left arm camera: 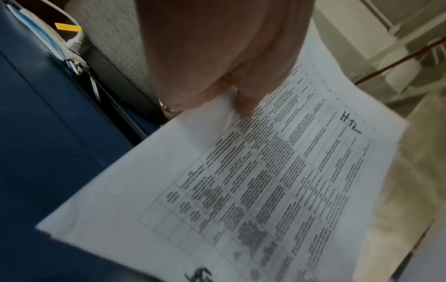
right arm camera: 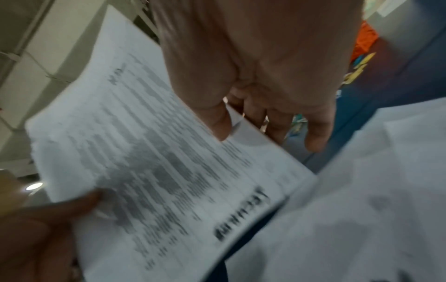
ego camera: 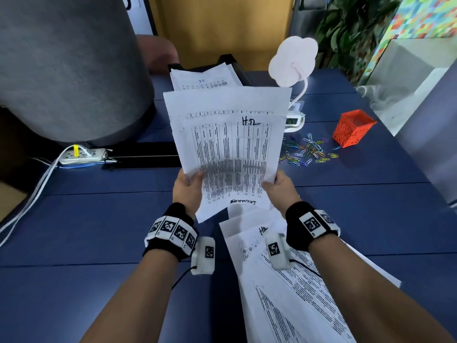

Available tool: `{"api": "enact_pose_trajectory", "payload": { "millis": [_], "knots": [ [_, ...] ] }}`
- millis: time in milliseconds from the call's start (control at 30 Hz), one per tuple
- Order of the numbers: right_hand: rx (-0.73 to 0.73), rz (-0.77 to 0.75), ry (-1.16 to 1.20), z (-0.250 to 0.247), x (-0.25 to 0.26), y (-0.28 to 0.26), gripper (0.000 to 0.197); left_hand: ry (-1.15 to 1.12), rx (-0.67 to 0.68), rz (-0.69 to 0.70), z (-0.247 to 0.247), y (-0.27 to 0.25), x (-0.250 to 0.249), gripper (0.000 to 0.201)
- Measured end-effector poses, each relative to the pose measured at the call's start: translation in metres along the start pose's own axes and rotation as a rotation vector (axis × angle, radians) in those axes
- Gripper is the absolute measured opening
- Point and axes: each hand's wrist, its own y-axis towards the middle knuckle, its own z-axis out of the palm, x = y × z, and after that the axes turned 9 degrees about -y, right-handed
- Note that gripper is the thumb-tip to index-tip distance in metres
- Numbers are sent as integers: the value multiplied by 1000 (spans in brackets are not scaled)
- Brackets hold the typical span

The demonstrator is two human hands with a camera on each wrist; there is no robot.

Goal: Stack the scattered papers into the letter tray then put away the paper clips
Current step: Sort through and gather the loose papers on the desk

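I hold a sheaf of printed papers (ego camera: 230,147) lifted above the blue desk (ego camera: 99,219), tilted toward me. My left hand (ego camera: 189,188) pinches its left edge, thumb on top; my right hand (ego camera: 277,186) pinches the right edge. The same sheaf (left arm camera: 265,171) fills the left wrist view under my left hand (left arm camera: 241,99), and the sheaf (right arm camera: 149,152) shows blurred in the right wrist view, pinched by my right hand (right arm camera: 224,124). Beyond it, the black letter tray (ego camera: 237,68) holds some sheets. More papers (ego camera: 296,280) lie on the desk below my right forearm. Coloured paper clips (ego camera: 306,151) are scattered at the right.
An orange mesh cup (ego camera: 353,128) stands beside the clips. A white cloud-shaped lamp (ego camera: 293,60) with a small clock base stands behind the sheaf. A grey rounded object (ego camera: 69,70) and a power strip (ego camera: 82,154) with cables sit at the left.
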Motion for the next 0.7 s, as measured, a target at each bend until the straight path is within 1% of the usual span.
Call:
{"api": "enact_pose_trajectory", "payload": {
  "millis": [67,133,167,233,333,433,467,533,633,700],
  "knots": [
    [16,54,-2,0,-12,0,19,-9,-1,19,-1,7,-8,32],
    [42,116,37,-1,-20,-3,13,-38,-6,31,-3,17,-19,25],
    [62,158,93,-1,-23,-4,9,-56,-1,38,-3,22,-25,20],
    [92,216,272,0,-24,-5,3,-88,9,65,-2,28,-35,19],
    [85,234,507,3,-19,0,8,-104,17,82,1,36,-43,22],
    [56,217,544,8,-9,9,11,-86,-36,74,4,49,-45,20],
    [42,206,537,9,-5,13,11,-67,-65,68,4,52,-45,23],
    [8,202,556,12,4,22,12,-34,-91,44,5,57,-45,35],
    [-22,216,607,15,17,38,12,37,-43,47,5,58,-41,51],
    [-36,210,641,17,27,50,13,117,-11,61,4,58,-40,55]
  ]
}}
